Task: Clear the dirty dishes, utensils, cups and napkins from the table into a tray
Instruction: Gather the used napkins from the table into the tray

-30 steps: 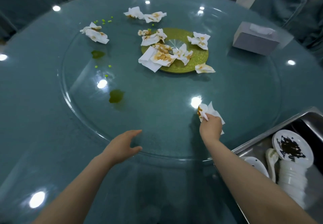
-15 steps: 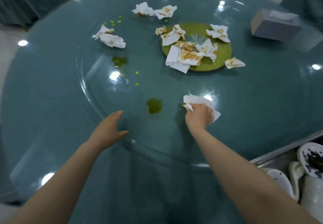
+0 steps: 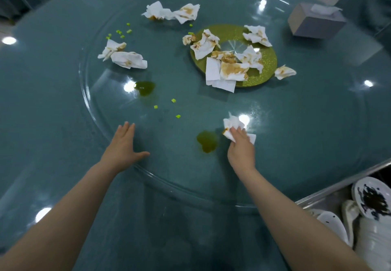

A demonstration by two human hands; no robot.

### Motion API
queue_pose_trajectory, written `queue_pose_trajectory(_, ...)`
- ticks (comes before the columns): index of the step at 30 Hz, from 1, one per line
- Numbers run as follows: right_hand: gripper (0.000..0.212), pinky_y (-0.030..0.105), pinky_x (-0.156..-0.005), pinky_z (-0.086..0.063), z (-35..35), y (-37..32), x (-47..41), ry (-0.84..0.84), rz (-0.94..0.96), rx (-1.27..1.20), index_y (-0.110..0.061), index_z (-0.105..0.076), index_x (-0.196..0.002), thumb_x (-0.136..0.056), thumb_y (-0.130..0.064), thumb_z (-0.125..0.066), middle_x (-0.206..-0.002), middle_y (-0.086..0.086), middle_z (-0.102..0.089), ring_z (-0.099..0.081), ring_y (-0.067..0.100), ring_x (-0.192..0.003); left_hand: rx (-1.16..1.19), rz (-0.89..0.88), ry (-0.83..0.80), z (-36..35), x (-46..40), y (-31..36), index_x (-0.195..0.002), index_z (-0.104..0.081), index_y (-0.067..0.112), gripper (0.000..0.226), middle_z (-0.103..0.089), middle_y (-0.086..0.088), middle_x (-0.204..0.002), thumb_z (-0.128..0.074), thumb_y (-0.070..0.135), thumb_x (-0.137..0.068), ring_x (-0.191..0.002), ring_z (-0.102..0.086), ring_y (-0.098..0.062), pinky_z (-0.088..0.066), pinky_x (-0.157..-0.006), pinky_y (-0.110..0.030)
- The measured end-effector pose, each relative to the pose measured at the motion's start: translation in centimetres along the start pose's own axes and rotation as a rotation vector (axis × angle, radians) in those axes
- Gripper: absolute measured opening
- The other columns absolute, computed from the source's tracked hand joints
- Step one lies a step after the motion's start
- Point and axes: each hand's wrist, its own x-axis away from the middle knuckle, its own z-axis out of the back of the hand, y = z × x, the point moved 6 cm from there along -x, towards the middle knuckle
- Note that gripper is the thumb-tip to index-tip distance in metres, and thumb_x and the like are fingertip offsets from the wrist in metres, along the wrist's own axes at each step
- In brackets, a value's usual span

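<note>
The left hand (image 3: 124,146) lies flat with straight fingers on the near rim of the glass turntable (image 3: 306,122), which sits on the round bench (image 3: 42,112). Bare glass stretches between the two hands, broken only by a green spill (image 3: 207,144) just left of the right hand (image 3: 241,150). Beyond the left hand lie a second green spill (image 3: 145,87) and scattered green bits (image 3: 173,100). To the right and below the right forearm, the metal tray (image 3: 330,188) edge cuts in, holding white dishes (image 3: 372,199).

Since half a second ago, the right hand has slid rightward, away from the near spill, and the left hand has moved further onto the glass.

The right hand grips a crumpled white napkin (image 3: 233,125), brown-stained at its left edge, pressed to the glass. Further beyond it, more stained napkins (image 3: 230,67) pile on a gold centre disc (image 3: 262,59); others (image 3: 124,57) lie beyond the left hand. A tissue box (image 3: 315,23) stands far right.
</note>
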Motion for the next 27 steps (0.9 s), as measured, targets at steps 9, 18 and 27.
queue_pose_trajectory(9,0.045,0.038,-0.117,0.001,-4.0,-3.4,2.1,-0.194,0.268,0.083,-0.007,-0.033,-0.146,-0.103,-0.02,-0.026,-0.159,0.009,-0.017,-0.004,0.025,-0.148,-0.105,-0.023,-0.045,-2.7,2.9,2.0,-0.152,-0.001,0.015,0.086,0.008,-0.001,-0.16,-0.056,0.04,-0.091,-0.147,0.002,-0.017,-0.014,-0.116,-0.033)
queue_pose_trajectory(18,0.048,0.019,-0.114,0.005,-0.2,1.5,5.8,-0.263,0.324,0.155,-0.011,-0.036,-0.145,-0.098,0.001,-0.03,-0.158,0.003,-0.021,-0.009,0.018,-0.148,-0.215,-0.048,-0.072,-4.5,5.7,5.4,-0.152,-0.005,0.015,0.084,-0.001,-0.004,-0.16,-0.053,0.043,-0.091,-0.146,-0.01,-0.022,-0.014,-0.117,-0.031)
queue_pose_trajectory(27,0.066,0.036,-0.119,-0.012,3.4,4.8,6.8,-0.128,0.081,0.073,-0.011,-0.041,-0.142,-0.084,0.02,-0.033,-0.156,0.005,-0.025,-0.012,0.019,-0.147,-0.171,-0.105,-0.093,-5.2,7.7,9.0,-0.147,-0.032,0.017,0.062,-0.025,-0.001,-0.156,-0.052,0.036,-0.091,-0.136,-0.035,-0.025,-0.028,-0.109,-0.032)
